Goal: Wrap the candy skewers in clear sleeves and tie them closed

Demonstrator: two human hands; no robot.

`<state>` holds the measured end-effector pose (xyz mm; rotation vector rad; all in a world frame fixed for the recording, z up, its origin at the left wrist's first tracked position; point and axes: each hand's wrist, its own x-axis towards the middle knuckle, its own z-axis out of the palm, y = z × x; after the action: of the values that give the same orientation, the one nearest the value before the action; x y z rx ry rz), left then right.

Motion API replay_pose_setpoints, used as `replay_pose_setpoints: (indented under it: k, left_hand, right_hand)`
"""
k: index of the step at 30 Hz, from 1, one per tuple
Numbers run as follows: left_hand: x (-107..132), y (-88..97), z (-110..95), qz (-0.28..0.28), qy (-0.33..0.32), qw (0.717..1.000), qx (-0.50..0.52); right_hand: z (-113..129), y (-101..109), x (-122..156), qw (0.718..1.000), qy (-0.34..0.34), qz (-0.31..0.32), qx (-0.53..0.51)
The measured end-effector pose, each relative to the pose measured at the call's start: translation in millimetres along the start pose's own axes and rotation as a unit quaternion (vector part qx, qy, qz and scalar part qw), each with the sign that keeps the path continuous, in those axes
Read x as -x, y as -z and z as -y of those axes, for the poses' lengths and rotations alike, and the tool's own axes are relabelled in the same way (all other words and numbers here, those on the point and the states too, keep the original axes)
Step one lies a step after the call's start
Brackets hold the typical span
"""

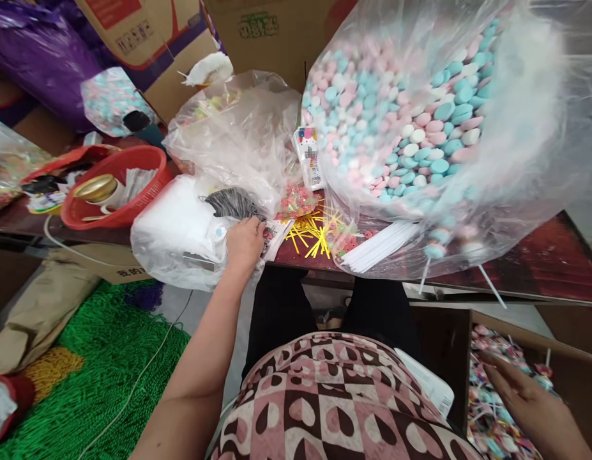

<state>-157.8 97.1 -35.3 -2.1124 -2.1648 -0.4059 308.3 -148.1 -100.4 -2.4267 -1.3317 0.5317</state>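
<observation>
My left hand (246, 244) is at the table edge with its fingers curled down, beside printed wrappers (275, 237) and a white plastic bag (174, 223). What its fingertips grip is hidden. A zebra-striped thing (232, 203) lies just beyond it. My right hand (520, 393) has its fingers stretched out, with nothing seen in it, over a cardboard box (472, 345) of wrapped candies on sticks (492, 415). Two candy sticks with stacked candies (436, 246) lie at the table edge, their white ends jutting out.
A large clear bag of pink, blue and white candies (420, 128) fills the table's right. Yellow twist ties (312, 235) and white sticks (379, 248) lie in front. On the left are a red basket (154, 163) and a clear bag (228, 134). Green strands (108, 358) cover the floor.
</observation>
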Motion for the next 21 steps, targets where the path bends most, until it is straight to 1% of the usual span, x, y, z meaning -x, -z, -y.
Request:
replay_pose_setpoints:
  k: [1, 3, 5, 6, 8, 9, 11, 12, 13, 15, 16, 17, 18, 20, 21]
  left_hand:
    - [1.4, 1.6, 0.3, -0.010, 0.002, 1.000, -0.005]
    - [6.9, 7.5, 0.4, -0.033, 0.007, 0.999, -0.015]
    - [15.8, 16.9, -1.9, -0.070, -0.003, 0.998, 0.004]
    - [21.2, 22.7, -4.7, -0.090, -0.018, 0.995, 0.035]
    - [33.0, 35.0, -14.5, -0.123, -0.057, 0.980, 0.148]
    - [38.9, 40.9, -21.6, -0.114, -0.075, 0.967, 0.213]
    - [49.5, 50.5, -38.8, -0.073, -0.103, 0.943, 0.308]
    - [53.8, 53.8, -48.1, -0.045, -0.116, 0.934, 0.336]
    - [57.5, 55.8, -57.3, -0.015, -0.130, 0.926, 0.355]
    - [63.3, 56.2, -74.0, 0.046, -0.156, 0.914, 0.373]
    - [65.6, 54.8, -81.1, 0.070, -0.166, 0.908, 0.379]
    - [67.8, 52.9, -87.3, 0.093, -0.170, 0.902, 0.386]
    - [69.9, 50.6, -92.5, 0.115, -0.168, 0.894, 0.399]
    - [74.0, 46.2, -100.7, 0.171, -0.137, 0.875, 0.432]
    - [75.7, 44.2, -103.8, 0.205, -0.115, 0.860, 0.452]
  right_hand:
    - [13.4, 5.9, -1.1, 0.998, -0.004, 0.040, -0.038]
    - [41.8, 17.4, 0.9, 0.991, -0.014, 0.072, -0.110]
    - [72.2, 24.7, 6.6, 0.980, -0.016, 0.064, -0.187]
    - [88.1, 26.0, 9.5, 0.971, -0.007, 0.072, -0.227]
    - [121.0, 23.1, 12.2, 0.951, 0.018, 0.086, -0.295]
    - [137.8, 19.5, 11.0, 0.938, 0.029, 0.111, -0.327]
    - [170.5, 9.7, 3.2, 0.901, 0.062, 0.160, -0.399]
    - [185.7, 4.8, -2.8, 0.877, 0.083, 0.169, -0.442]
    - [199.6, 0.3, -9.4, 0.848, 0.096, 0.189, -0.485]
    - [222.2, -6.0, -21.5, 0.795, 0.107, 0.249, -0.542]
    - [230.3, -8.0, -25.9, 0.778, 0.115, 0.268, -0.556]
    - [236.3, -9.4, -28.9, 0.776, 0.115, 0.278, -0.554]
    - [240.2, -10.7, -30.5, 0.781, 0.116, 0.278, -0.547]
    - [242.4, -13.7, -30.7, 0.803, 0.118, 0.254, -0.527]
    - [241.3, -15.6, -30.1, 0.812, 0.120, 0.235, -0.521]
